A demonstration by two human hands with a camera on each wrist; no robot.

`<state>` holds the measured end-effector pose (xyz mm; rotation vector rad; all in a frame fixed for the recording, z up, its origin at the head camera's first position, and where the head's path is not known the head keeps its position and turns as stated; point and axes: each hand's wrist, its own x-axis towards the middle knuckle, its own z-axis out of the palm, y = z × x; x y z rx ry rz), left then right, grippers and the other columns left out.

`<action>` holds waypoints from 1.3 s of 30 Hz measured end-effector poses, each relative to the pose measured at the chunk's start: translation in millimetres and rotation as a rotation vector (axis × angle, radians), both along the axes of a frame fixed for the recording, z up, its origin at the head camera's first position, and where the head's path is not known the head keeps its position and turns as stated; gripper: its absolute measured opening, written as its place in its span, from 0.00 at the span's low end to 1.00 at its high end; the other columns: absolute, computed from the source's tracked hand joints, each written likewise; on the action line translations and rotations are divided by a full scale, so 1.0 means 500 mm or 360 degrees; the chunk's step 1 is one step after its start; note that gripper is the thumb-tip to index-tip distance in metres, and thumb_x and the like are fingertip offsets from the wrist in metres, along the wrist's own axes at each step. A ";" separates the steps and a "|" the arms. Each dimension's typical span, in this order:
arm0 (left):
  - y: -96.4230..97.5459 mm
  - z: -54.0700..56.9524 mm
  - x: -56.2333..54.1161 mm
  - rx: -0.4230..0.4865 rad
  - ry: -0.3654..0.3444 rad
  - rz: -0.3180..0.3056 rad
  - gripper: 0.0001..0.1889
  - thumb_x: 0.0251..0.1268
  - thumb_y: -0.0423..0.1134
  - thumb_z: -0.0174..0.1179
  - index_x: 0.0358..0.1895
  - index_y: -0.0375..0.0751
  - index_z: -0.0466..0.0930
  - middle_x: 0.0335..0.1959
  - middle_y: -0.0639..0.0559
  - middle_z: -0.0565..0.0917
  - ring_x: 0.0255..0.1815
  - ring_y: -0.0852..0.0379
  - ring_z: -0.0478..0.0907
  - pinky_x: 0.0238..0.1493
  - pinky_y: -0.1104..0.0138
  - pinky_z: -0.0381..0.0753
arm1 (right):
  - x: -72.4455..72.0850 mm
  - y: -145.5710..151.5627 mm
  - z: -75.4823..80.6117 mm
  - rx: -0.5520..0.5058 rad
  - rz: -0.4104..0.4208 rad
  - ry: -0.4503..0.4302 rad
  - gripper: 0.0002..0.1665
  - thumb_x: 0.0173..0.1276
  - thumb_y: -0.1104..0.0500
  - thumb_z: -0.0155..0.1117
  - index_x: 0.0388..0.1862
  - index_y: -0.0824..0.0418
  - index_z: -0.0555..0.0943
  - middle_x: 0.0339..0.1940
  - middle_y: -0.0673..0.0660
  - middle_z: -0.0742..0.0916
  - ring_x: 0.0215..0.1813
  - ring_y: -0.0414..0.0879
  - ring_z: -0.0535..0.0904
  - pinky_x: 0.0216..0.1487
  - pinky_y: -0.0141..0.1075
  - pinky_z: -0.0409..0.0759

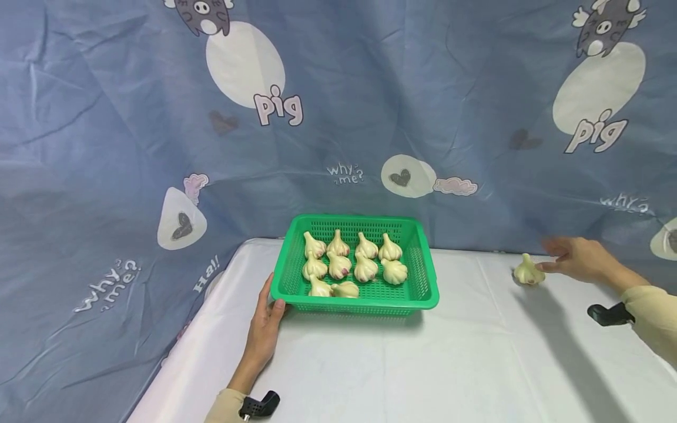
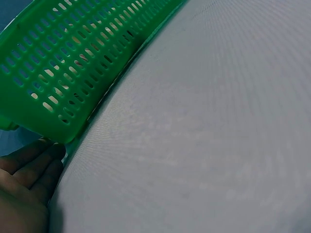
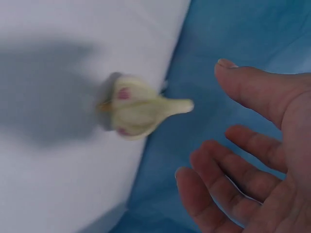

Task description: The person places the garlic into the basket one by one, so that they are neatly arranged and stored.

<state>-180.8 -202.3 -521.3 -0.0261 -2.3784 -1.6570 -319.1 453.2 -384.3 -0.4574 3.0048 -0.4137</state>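
A green plastic basket stands on the white table and holds several garlic bulbs in loose rows. My left hand rests against its front left corner; in the left wrist view the loosely straight fingers touch the basket's perforated wall near the base. Far to the right, a single garlic bulb with a pale neck stands on the table. My right hand hovers just right of it. In the right wrist view the thumb and fingers are spread apart, with nothing between them, facing the bulb.
A white cloth covers the table. Behind it hangs a blue sheet printed with pigs and lettering, which meets the table's back edge and drapes along the left side. Small black devices are worn on both wrists.
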 end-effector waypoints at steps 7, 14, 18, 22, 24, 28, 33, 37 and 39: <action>-0.001 0.002 0.003 -0.0024 -0.0018 0.0022 0.33 0.88 0.43 0.48 0.88 0.66 0.48 0.87 0.45 0.58 0.78 0.35 0.70 0.78 0.33 0.62 | 0.022 0.016 -0.060 -0.0002 -0.0096 -0.0099 0.44 0.70 0.44 0.76 0.66 0.79 0.75 0.59 0.82 0.83 0.53 0.74 0.86 0.47 0.66 0.84; -0.001 0.002 0.002 -0.0030 -0.0033 0.0040 0.33 0.89 0.45 0.47 0.87 0.68 0.47 0.87 0.45 0.58 0.78 0.35 0.70 0.79 0.33 0.61 | 0.030 0.001 -0.098 0.0063 -0.0095 -0.0009 0.45 0.68 0.40 0.76 0.65 0.75 0.77 0.60 0.81 0.83 0.51 0.73 0.87 0.42 0.63 0.84; 0.000 0.004 0.003 -0.0032 -0.0028 0.0040 0.33 0.89 0.45 0.47 0.88 0.68 0.47 0.86 0.44 0.59 0.77 0.34 0.72 0.78 0.33 0.63 | 0.033 -0.006 -0.119 0.0113 -0.0046 0.0051 0.36 0.66 0.43 0.78 0.58 0.70 0.81 0.52 0.76 0.87 0.47 0.71 0.87 0.37 0.60 0.84; 0.002 0.005 0.004 -0.0036 -0.0027 0.0033 0.33 0.89 0.45 0.46 0.88 0.66 0.47 0.87 0.44 0.58 0.78 0.34 0.70 0.78 0.32 0.61 | 0.033 -0.007 -0.134 0.0152 -0.0064 0.0070 0.32 0.64 0.44 0.79 0.54 0.67 0.81 0.43 0.66 0.89 0.43 0.64 0.87 0.30 0.53 0.80; 0.001 0.004 0.004 -0.0025 -0.0029 0.0029 0.33 0.89 0.45 0.46 0.88 0.66 0.47 0.87 0.45 0.57 0.79 0.35 0.69 0.79 0.33 0.59 | 0.031 -0.008 -0.137 0.0155 -0.0091 0.0077 0.33 0.64 0.44 0.79 0.54 0.67 0.80 0.41 0.65 0.89 0.41 0.62 0.86 0.28 0.52 0.79; -0.001 0.003 0.001 0.0005 -0.0031 0.0022 0.33 0.89 0.45 0.46 0.88 0.68 0.47 0.87 0.46 0.58 0.80 0.36 0.68 0.81 0.35 0.58 | 0.027 -0.007 -0.143 0.0141 -0.0152 0.0097 0.35 0.66 0.43 0.77 0.57 0.68 0.78 0.42 0.69 0.88 0.40 0.63 0.86 0.26 0.52 0.78; 0.000 0.002 0.001 0.0009 -0.0047 0.0026 0.33 0.89 0.47 0.47 0.87 0.69 0.47 0.88 0.47 0.56 0.82 0.36 0.65 0.81 0.34 0.56 | 0.029 -0.006 -0.157 0.0105 -0.0223 0.0126 0.38 0.70 0.41 0.73 0.60 0.70 0.75 0.49 0.76 0.87 0.46 0.72 0.85 0.28 0.55 0.80; 0.003 0.000 0.001 0.0006 -0.0049 0.0029 0.32 0.89 0.47 0.46 0.87 0.69 0.47 0.88 0.48 0.55 0.83 0.36 0.63 0.82 0.33 0.54 | 0.028 -0.006 -0.167 0.0101 -0.0260 0.0153 0.40 0.72 0.40 0.71 0.61 0.71 0.73 0.51 0.80 0.85 0.47 0.77 0.84 0.28 0.57 0.80; 0.004 -0.001 0.001 0.0006 -0.0041 0.0031 0.32 0.89 0.46 0.46 0.88 0.68 0.47 0.88 0.47 0.56 0.82 0.35 0.64 0.81 0.33 0.54 | 0.026 -0.005 -0.171 0.0099 -0.0272 0.0164 0.41 0.72 0.39 0.71 0.62 0.72 0.73 0.51 0.80 0.85 0.46 0.77 0.84 0.28 0.57 0.80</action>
